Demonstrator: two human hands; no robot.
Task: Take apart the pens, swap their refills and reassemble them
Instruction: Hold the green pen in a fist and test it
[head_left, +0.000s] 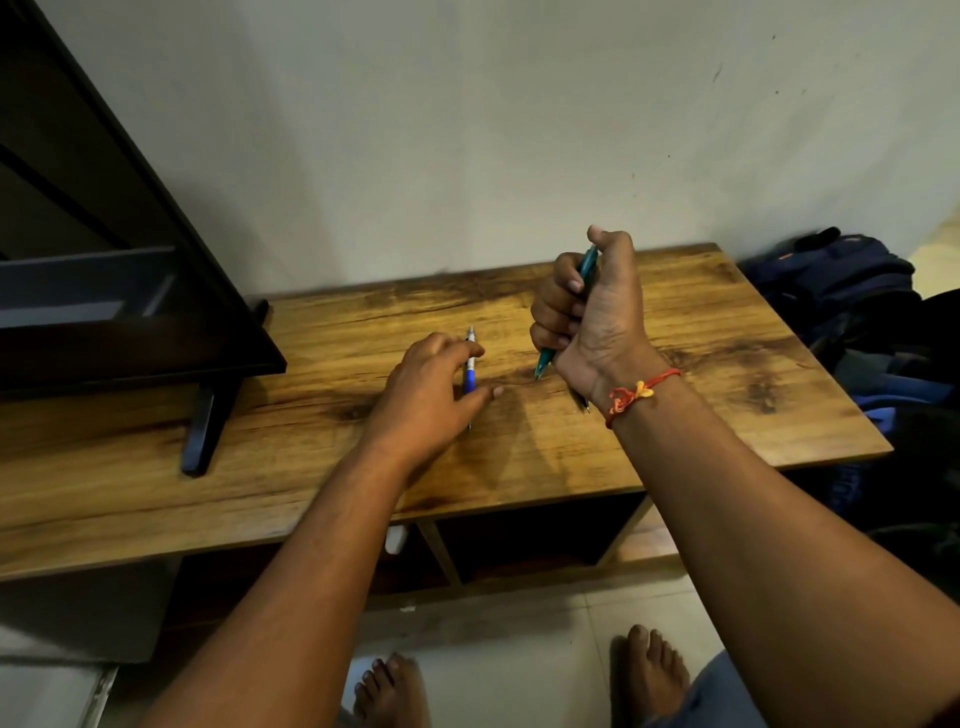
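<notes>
My right hand (587, 317) grips a teal pen (586, 270) in a fist, held steeply upright above the wooden table (311, 467), its tip pointing down at the tabletop and my thumb on its top end. A blue and silver pen (470, 364) lies on the table in the middle. My left hand (431, 395) rests over it, index finger and thumb on either side of the barrel; whether they pinch it is unclear. A small dark pen part (584, 404) lies on the table just under my right wrist, mostly hidden.
A dark flat screen (104, 260) on a black foot (202, 431) stands on the table's left part. Backpacks and bags (857, 312) are piled to the right of the table. A plain wall rises behind. My bare feet (519, 686) stand on the tiled floor.
</notes>
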